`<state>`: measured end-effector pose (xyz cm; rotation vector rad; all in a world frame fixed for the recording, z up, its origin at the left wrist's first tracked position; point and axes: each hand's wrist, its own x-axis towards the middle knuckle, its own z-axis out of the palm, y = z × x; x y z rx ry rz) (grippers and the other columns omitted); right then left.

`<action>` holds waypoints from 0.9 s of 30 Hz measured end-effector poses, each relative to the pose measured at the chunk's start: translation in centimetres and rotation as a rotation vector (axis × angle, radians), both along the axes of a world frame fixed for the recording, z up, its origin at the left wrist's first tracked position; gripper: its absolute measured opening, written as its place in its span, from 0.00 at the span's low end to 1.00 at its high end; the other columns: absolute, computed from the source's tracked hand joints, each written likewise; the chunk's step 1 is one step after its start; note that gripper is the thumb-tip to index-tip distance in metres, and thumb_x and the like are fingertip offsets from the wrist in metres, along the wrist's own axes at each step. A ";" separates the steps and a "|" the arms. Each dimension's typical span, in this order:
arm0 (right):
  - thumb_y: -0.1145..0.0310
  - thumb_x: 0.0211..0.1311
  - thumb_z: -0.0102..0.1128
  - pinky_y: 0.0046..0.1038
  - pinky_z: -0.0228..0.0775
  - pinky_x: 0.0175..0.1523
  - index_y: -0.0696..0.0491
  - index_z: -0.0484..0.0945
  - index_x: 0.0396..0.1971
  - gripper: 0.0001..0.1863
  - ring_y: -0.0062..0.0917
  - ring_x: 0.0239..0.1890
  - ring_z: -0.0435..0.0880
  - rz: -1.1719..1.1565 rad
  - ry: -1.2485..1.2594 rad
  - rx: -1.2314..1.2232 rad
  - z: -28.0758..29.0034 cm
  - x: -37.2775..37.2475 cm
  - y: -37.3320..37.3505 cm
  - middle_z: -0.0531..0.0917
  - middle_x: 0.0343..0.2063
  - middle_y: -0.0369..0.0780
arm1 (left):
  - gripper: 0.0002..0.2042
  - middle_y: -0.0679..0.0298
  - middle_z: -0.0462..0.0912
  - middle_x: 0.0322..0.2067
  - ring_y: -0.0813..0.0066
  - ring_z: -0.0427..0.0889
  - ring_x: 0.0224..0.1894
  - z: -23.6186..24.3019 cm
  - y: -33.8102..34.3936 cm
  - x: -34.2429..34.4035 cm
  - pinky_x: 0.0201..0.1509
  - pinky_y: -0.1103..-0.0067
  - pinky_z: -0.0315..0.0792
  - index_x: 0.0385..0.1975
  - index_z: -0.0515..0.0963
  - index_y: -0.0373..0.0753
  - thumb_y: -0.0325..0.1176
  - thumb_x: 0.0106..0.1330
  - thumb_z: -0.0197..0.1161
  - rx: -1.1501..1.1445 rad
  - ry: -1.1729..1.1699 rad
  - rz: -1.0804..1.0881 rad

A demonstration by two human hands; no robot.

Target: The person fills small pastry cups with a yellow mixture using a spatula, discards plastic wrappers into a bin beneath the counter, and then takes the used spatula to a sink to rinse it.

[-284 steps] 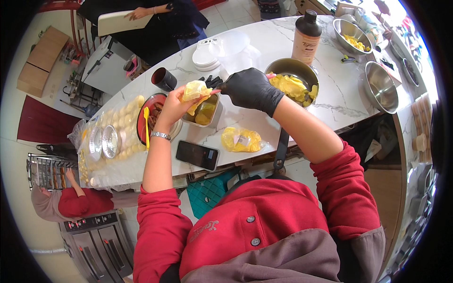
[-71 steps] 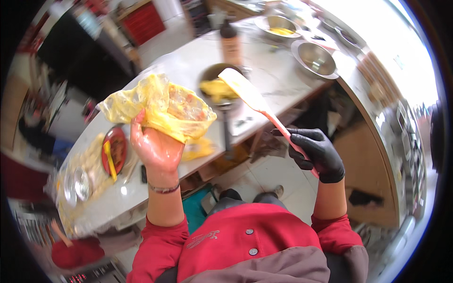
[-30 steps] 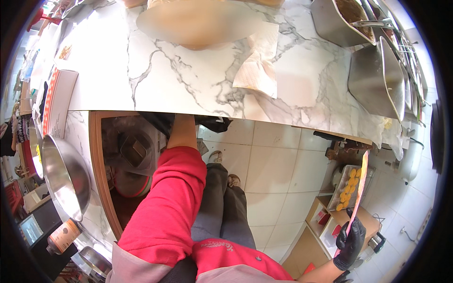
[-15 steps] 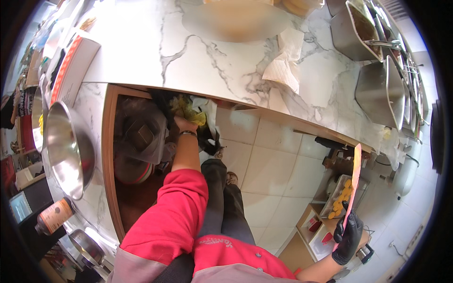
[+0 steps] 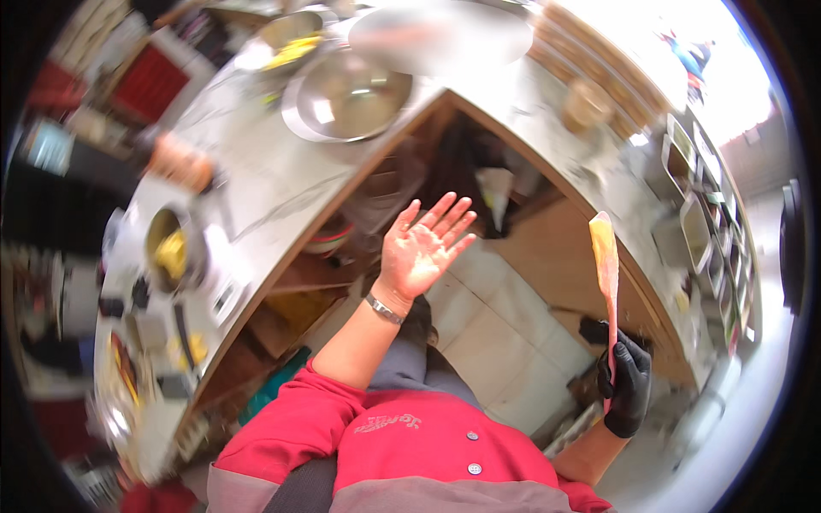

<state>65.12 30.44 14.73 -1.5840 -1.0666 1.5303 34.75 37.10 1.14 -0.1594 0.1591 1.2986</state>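
Note:
My bare left hand [image 5: 422, 254] is raised over the opening under the counter, palm showing and fingers spread, with nothing in it. A band circles its wrist. In a black glove, my right hand [image 5: 630, 385] is wrapped round the handle of a pink spatula [image 5: 606, 269], held upright with the blade at the top. Yellow residue coats the blade. Beyond my left hand, a dark bag-like shape [image 5: 462, 162] and a white piece [image 5: 494, 192] show below the countertop; blur hides their detail.
A large steel bowl [image 5: 351, 94] sits on the marbled counter [image 5: 282, 184]. A smaller metal pot [image 5: 175, 248] with yellow contents and a brown-labelled bottle [image 5: 180, 162] are at left. Steel containers [image 5: 684, 235] line the right side. The wooden counter edge [image 5: 569, 179] runs close to the spatula.
My left hand has let go of the crumpled yellowish material and come back out from under the counter. My view has swung left. The spatula stays in my right hand.

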 end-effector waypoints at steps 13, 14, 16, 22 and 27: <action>0.67 0.57 0.50 0.15 0.46 0.14 0.65 0.71 0.46 0.20 0.11 0.10 0.59 0.894 0.175 0.011 4.0 -24.9 -1.2 0.66 0.11 0.32 | 0.21 0.50 0.66 0.53 0.56 0.60 0.59 18.8 -31.8 -26.8 0.63 0.64 0.55 0.49 0.64 0.30 0.43 0.66 0.43 0.065 0.576 1.095; 0.67 0.57 0.50 0.15 0.46 0.14 0.65 0.71 0.46 0.20 0.11 0.10 0.59 0.949 0.182 0.023 4.1 -26.8 -1.8 0.66 0.12 0.32 | 0.19 0.51 0.69 0.49 0.58 0.65 0.55 19.2 -34.3 -29.2 0.60 0.65 0.58 0.47 0.66 0.32 0.42 0.65 0.45 -0.003 0.683 1.152; 0.67 0.57 0.51 0.15 0.49 0.16 0.64 0.71 0.46 0.19 0.11 0.12 0.60 1.052 0.195 0.027 4.8 -30.9 -3.4 0.68 0.13 0.32 | 0.17 0.53 0.73 0.44 0.62 0.71 0.49 19.1 -38.2 -33.9 0.55 0.69 0.64 0.44 0.68 0.33 0.41 0.64 0.48 -0.149 0.891 1.177; 0.67 0.59 0.51 0.14 0.50 0.17 0.62 0.72 0.45 0.17 0.10 0.14 0.61 1.243 0.122 -0.037 5.4 -42.4 -7.1 0.69 0.15 0.31 | 0.15 0.62 0.77 0.32 0.75 0.78 0.33 15.0 -41.4 -44.5 0.40 0.81 0.72 0.38 0.73 0.34 0.41 0.62 0.51 -0.615 1.640 0.583; 0.67 0.59 0.50 0.14 0.50 0.17 0.62 0.71 0.47 0.18 0.10 0.14 0.62 1.178 0.141 -0.067 4.6 -48.5 -9.9 0.69 0.15 0.32 | 0.11 0.57 0.79 0.21 0.73 0.79 0.25 11.9 -38.6 -49.1 0.31 0.80 0.73 0.28 0.77 0.31 0.34 0.54 0.57 -0.764 2.238 -0.103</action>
